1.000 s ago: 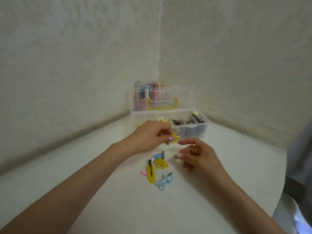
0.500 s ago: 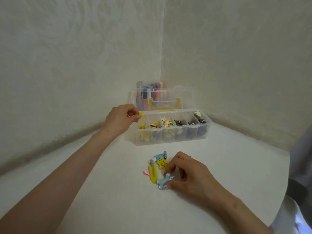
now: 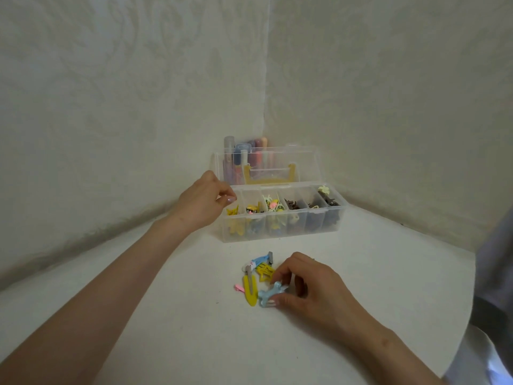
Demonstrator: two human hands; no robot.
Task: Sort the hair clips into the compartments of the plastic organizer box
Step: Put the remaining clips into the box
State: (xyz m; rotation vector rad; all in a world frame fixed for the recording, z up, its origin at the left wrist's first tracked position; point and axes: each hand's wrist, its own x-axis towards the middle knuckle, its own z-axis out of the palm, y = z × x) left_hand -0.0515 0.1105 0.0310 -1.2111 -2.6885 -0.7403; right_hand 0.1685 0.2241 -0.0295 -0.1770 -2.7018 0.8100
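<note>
The pale blue bone-shaped plastic hair clip (image 3: 269, 295) is lying on the white table (image 3: 180, 323), its right end hidden under the right hand (image 3: 313, 290), whose thumb and forefinger are pinching it. The left hand (image 3: 204, 202) is hovering over the clear plastic organizer box (image 3: 277, 236) at its leftmost compartment, fingertips pressed together — whether they are holding anything is unclear. Yellow clips (image 3: 232, 212) are sitting there, darker blurred ones further right.

Pastel tubes (image 3: 229, 143) stand upright in the patterned wall (image 3: 138, 79) corner, over a white table (image 3: 194, 343).
</note>
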